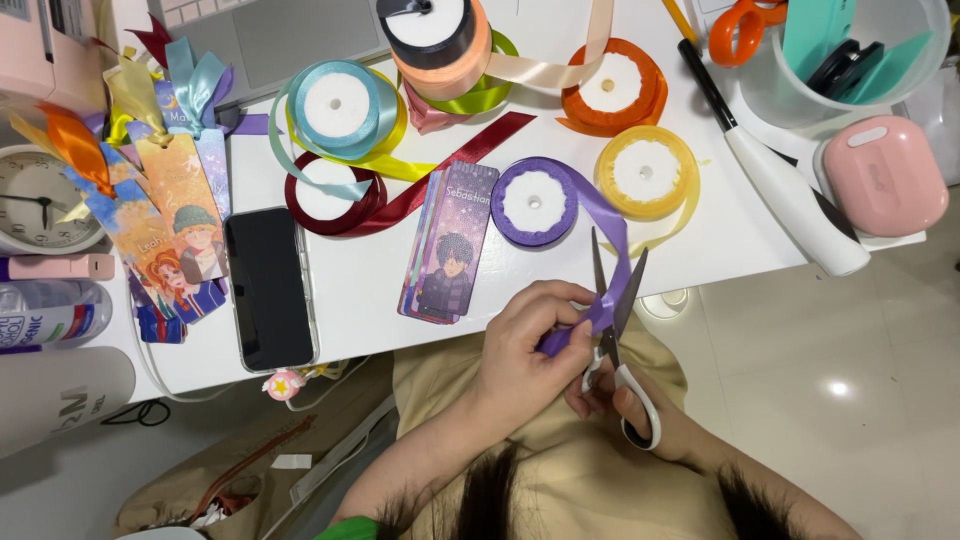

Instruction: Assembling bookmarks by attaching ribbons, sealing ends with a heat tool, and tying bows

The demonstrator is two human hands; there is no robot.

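Fingers (555,325) of the left hand (520,365) pinch the purple satin ribbon (612,265). Right hand (625,405) grips the white-handled scissors (615,320), blades wide open astride it: nothing severed yet, still joined to its purple spool (533,203) on the white table (350,290).

Glossy satin purple ribbon (612,240), metal-bladed scissors (612,310) with smooth white plastic handles, on a matt white table (720,230).

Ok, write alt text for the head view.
Left hand holds a purple ribbon between the open blades of scissors worked by the right hand. On the white table beyond lie ribbon spools, bookmarks and a black phone.
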